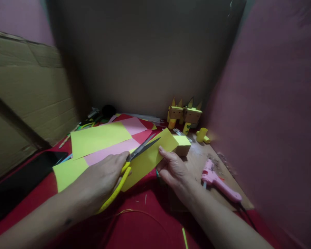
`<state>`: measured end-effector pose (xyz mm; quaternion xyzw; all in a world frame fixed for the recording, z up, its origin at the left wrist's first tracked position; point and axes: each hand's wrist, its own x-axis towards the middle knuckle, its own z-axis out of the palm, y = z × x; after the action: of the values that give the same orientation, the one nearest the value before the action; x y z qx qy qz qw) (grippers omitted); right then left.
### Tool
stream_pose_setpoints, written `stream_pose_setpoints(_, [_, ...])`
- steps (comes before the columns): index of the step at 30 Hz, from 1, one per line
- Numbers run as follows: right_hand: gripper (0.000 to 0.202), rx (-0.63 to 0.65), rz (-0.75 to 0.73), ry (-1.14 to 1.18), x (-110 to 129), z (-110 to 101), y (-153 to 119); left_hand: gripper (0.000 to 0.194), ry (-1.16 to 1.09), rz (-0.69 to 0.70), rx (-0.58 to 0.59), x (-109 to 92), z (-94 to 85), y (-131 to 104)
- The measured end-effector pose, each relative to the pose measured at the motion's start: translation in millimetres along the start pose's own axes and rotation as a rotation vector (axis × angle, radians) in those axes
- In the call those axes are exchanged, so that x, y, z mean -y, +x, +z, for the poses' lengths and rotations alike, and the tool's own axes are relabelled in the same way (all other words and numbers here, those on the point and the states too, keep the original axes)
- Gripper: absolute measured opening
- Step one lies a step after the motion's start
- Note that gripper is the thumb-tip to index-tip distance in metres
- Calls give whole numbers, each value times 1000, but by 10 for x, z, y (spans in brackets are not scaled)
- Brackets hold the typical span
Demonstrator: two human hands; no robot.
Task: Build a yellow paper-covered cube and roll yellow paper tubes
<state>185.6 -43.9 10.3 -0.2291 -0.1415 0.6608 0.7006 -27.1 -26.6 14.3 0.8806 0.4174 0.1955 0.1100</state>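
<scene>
My left hand (107, 176) grips a pair of scissors (124, 176) with yellow handles and dark blades. The blades are parted and lie along the upper left edge of a strip of yellow paper (149, 162). Between thumb and fingers, my right hand (173, 167) pinches that paper at its right side, holding it tilted above the red cloth. Just behind the right hand sits a small cardboard box (183, 149) with a yellow top. Other yellow sheets (100, 138) and a pink sheet (106, 152) lie to the left of the scissors.
A pink glue gun (220, 183) rests on a brown board (197, 166) at the right, its cord trailing forward. Behind stand two cardboard animal figures (184, 114) and short yellow tubes (202, 135). A black flat object (23, 183) lies left. Walls enclose the sides.
</scene>
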Motion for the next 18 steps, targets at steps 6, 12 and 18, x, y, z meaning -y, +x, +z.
stream_pose_setpoints(6, [23, -24, 8, 29, -6, -1, -1, 39, 6, 9, 31, -103, -69, 9])
stream_pose_setpoints(12, [22, -31, 0, 14, -13, -19, 9, 39, 26, -37, 38, -143, -83, 21])
stream_pose_setpoints(18, [23, -20, 11, 0, -16, -34, 18, 41, 12, -47, 45, -113, -67, 11])
